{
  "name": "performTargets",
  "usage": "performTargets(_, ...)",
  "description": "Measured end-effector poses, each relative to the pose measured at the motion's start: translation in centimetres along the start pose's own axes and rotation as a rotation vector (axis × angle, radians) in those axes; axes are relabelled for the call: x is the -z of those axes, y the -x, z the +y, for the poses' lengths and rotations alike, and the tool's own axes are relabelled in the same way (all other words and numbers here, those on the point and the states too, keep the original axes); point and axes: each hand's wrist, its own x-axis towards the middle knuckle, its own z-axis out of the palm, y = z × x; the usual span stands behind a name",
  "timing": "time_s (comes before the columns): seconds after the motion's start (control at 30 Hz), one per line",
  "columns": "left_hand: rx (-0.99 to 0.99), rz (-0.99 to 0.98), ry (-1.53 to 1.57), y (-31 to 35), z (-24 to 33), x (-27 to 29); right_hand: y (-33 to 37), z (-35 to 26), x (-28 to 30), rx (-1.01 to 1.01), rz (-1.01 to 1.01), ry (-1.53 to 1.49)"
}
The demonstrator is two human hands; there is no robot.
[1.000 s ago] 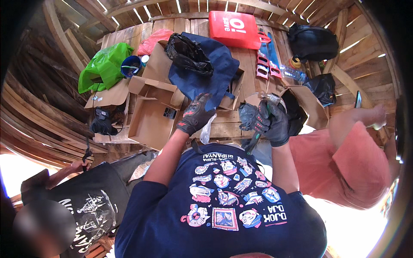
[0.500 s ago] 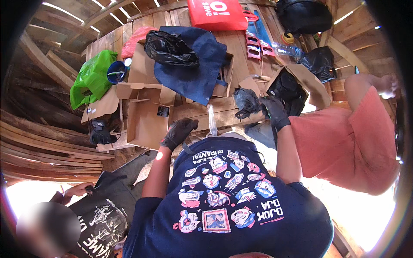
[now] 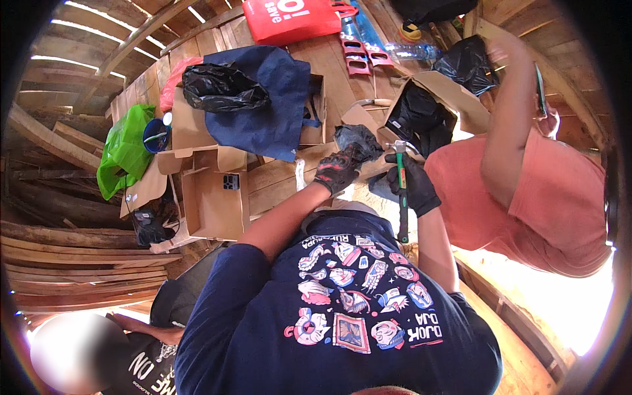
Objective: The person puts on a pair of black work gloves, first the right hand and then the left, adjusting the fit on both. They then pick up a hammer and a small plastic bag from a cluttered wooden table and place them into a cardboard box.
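Observation:
My left hand (image 3: 337, 172), in a black and red work glove, reaches over the wooden planks (image 3: 283, 178), its fingers curled on the edge of a crumpled dark grey bag (image 3: 359, 138). My right hand (image 3: 413, 189), in a black glove, grips a hammer (image 3: 401, 197) by its green and black handle, with the metal head up next to the dark bag. Both forearms come out of my navy printed T-shirt (image 3: 342, 316). An open cardboard box (image 3: 454, 92) with black plastic inside stands just beyond the hammer.
A person in a salmon shirt (image 3: 546, 197) stands close on my right, holding up a phone (image 3: 538, 89). Another person in black (image 3: 151, 355) is at lower left. Navy cloth bag (image 3: 263, 105), black plastic bag (image 3: 220, 89), green bag (image 3: 125, 148), red bag (image 3: 289, 20) and flat cardboard boxes (image 3: 210, 197) cover the planks.
My left hand has moved up from near my chest to the dark grey bag. My right hand has lowered slightly, with the hammer still in it. The view has tilted.

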Motion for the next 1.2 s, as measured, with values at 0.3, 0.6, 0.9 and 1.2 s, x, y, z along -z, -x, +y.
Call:
performTargets(0.3, -0.17, 0.079, -0.189, 3.2, -5.4, 0.5, -1.2, 2.4, 0.7, 0.078, 0.152, 0.319)
performTargets(0.6, 0.085, 0.221, -0.133, 12.0, -7.0, 2.9, -13.6, 6.9, 2.3, -0.01, 0.224, 0.488)
performTargets(0.9, 0.534, 0.357, 0.511, 16.9, -5.9, 7.2, -26.6, 8.9, 2.0, 0.185, 0.332, 1.075)
performTargets(1.2, 0.645, 0.532, 0.738, 17.1, -10.5, 1.9, -19.7, 10.2, -4.0, 0.517, 0.299, 1.647)
